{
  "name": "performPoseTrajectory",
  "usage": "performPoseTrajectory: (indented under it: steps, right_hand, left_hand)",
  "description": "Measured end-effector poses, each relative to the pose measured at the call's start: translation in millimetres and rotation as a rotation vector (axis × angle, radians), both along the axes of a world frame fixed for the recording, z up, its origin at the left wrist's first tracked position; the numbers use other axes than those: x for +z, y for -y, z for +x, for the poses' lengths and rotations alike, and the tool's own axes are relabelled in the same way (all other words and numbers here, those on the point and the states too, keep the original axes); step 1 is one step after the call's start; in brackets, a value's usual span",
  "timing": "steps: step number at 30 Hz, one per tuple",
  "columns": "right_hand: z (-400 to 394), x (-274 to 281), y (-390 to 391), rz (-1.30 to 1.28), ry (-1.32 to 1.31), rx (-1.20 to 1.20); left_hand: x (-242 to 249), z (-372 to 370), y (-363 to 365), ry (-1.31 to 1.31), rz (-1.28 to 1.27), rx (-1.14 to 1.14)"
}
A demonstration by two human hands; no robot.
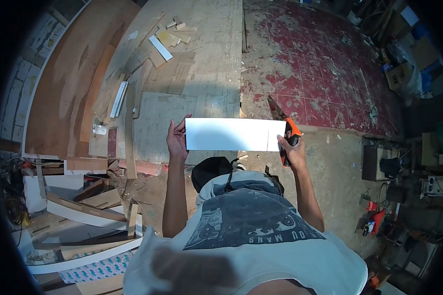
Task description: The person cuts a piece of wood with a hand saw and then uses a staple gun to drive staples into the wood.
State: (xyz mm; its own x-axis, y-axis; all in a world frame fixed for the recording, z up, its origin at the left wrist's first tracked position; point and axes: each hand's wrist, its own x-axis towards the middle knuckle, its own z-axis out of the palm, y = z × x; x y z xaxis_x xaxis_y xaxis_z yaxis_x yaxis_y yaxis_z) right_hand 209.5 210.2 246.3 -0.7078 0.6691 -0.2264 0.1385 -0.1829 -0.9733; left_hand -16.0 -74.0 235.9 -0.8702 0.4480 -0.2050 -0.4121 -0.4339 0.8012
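A white rectangular board point(226, 134) is held level across my front, with a thin dark line drawn near its right end. My left hand point(177, 141) grips the left end, some of its fingers hidden behind the board. At the other end my right hand point(295, 151) is closed round a handsaw point(294, 128) with an orange and black handle, while its thumb presses on the board's face. The saw's blade points up and away to the left, partly hidden behind the board.
Beyond the board lies a plywood work surface point(206, 73) with wood offcuts point(174, 35) and a white strip point(118, 99). Brown panels point(66, 78) lean at the left. Curved wood pieces point(86, 215) are piled at lower left. Tools and boxes line the right side.
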Motion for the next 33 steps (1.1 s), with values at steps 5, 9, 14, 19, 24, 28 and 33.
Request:
performPoseTrajectory:
  steps: [5, 9, 14, 19, 24, 28, 33]
  right_hand:
    - [2, -3, -4, -0.029, -0.065, -0.039]
    - [3, 4, -8, -0.139, -0.126, -0.037]
    - [10, -1, -9, -0.205, -0.144, -0.05]
    - [10, -14, -8, -0.297, -0.141, -0.068]
    - [8, -25, -12, -0.354, -0.043, -0.01]
    - [9, -29, -9, -0.444, 0.072, 0.088]
    - [6, -45, -11, -0.518, 0.319, 0.166]
  left_hand:
    - [-2, 4, 5, 0.006, 0.036, -0.088]
    - [0, 8, 2, -0.095, -0.136, -0.084]
    - [23, 14, -9, -0.947, -1.001, 0.163]
    - [90, 62, -56, -1.442, -0.939, -0.356]
    - [36, 73, -75, -1.596, -1.014, -0.46]
    - [13, 58, -87, -1.602, -0.882, -0.401]
    - [-6, 34, -95, -1.481, -0.987, -0.67]
